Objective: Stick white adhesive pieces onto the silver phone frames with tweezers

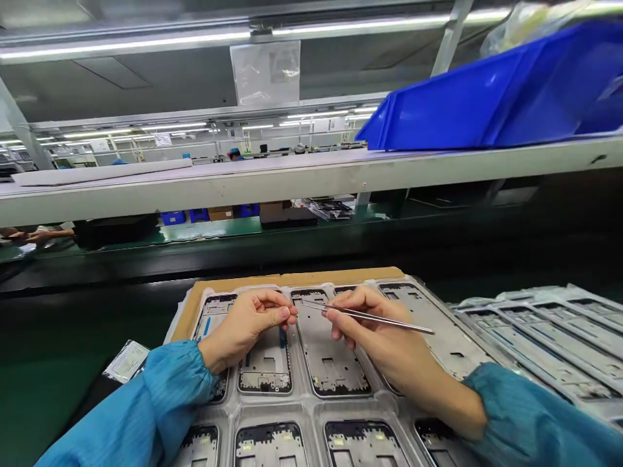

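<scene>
My right hand (pixel 363 321) holds metal tweezers (pixel 384 318) between thumb and fingers, their tips pointing left over a clear plastic tray (pixel 306 407). Close to the tips, my left hand (pixel 257 318) is closed with thumb and forefinger pinched together; whatever they hold is too small to make out. Both hands are above the tray's back row. Grey metal phone frames (pixel 331 347) with black edges sit in the tray's compartments. Blue strips show on the frames near my left hand.
A second tray of frames (pixel 549 344) lies at the right. Left of the near tray is a small labelled packet (pixel 127 360). A shelf (pixel 292 185) with a blue bin (pixel 462 104) crosses above. Another person's hands (pixel 41 235) show at far left.
</scene>
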A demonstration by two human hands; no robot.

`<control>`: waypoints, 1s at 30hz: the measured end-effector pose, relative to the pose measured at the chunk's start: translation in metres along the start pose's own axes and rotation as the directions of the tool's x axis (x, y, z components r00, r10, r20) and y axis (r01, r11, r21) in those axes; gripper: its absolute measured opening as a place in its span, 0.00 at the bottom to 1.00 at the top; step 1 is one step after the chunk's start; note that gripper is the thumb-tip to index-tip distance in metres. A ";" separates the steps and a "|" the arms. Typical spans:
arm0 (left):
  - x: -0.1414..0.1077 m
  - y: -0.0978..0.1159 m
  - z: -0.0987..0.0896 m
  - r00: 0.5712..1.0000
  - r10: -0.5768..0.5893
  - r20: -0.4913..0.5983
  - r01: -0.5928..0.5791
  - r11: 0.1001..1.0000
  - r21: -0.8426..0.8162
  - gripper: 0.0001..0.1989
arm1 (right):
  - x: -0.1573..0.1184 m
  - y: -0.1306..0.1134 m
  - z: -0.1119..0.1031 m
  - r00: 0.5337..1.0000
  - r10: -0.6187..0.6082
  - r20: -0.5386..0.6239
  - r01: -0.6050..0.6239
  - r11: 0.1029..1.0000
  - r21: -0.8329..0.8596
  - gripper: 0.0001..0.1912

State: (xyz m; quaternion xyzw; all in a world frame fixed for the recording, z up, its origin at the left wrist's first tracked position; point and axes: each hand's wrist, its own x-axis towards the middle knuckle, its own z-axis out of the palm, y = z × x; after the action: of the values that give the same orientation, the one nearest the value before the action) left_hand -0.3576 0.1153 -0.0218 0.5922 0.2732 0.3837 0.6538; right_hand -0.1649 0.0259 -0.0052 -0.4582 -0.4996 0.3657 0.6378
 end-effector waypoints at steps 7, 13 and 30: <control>0.004 -0.006 0.004 0.998 -0.067 -0.016 0.068 0.996 0.049 0.12 | -0.001 0.002 -0.010 0.969 -0.209 0.133 0.222 0.971 -0.088 0.11; 0.000 -0.011 0.003 0.998 -0.055 0.045 0.055 0.999 0.005 0.13 | 0.000 0.001 -0.014 0.960 -0.248 0.127 0.269 0.943 -0.195 0.09; -0.007 -0.006 0.008 0.999 0.008 0.040 -0.003 0.993 -0.119 0.09 | -0.007 0.002 -0.014 0.958 -0.257 0.125 0.279 0.935 -0.217 0.11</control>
State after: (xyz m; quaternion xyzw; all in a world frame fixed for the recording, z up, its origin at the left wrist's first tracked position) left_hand -0.3542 0.1047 -0.0272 0.5607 0.2346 0.3890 0.6923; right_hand -0.1529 0.0172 -0.0100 -0.4393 -0.6263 0.2356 0.5994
